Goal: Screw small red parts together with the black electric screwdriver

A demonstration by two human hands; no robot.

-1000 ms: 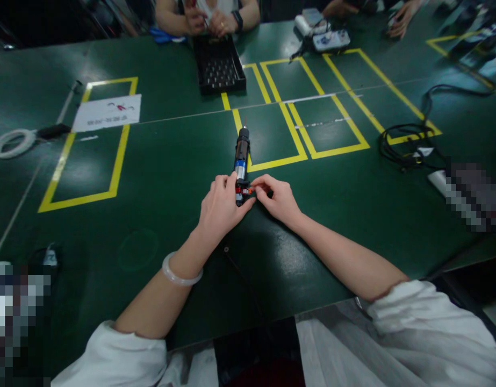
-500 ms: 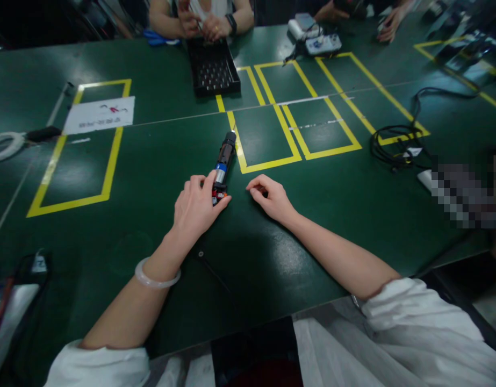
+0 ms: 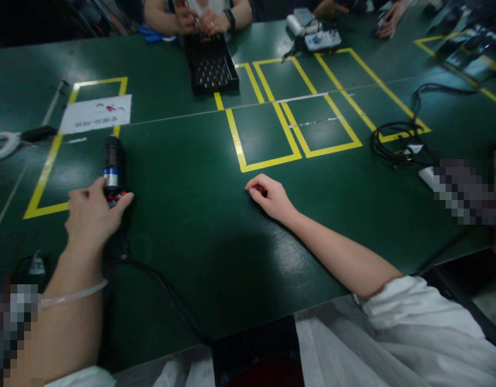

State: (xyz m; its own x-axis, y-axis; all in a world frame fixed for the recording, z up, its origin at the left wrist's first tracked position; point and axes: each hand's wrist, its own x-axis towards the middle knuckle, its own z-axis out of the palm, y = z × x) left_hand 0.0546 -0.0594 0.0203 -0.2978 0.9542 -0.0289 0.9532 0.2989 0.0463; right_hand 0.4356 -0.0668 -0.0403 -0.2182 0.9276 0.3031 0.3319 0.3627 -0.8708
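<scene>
My left hand [image 3: 92,215] grips the near end of a black cylindrical tool [image 3: 112,164] with a blue and silver band, at the left of the green table [image 3: 191,226]. The tool lies along the table, its tip pointing away, inside the left yellow taped rectangle [image 3: 50,161]. A dark cable [image 3: 163,290] trails from the tool towards me. My right hand [image 3: 272,196] rests on the table at the centre with fingers loosely curled and nothing in them. It lies just below the corner of a yellow taped box [image 3: 264,134].
A black tray [image 3: 209,64] stands at the far side in front of another person's hands [image 3: 199,21]. A white paper label [image 3: 95,113] lies at far left, coiled black cables [image 3: 396,142] at right, white devices [image 3: 316,37] at the back.
My left hand has carried the tool from the table's centre far to the left. My right hand let go of it and stays at the centre.
</scene>
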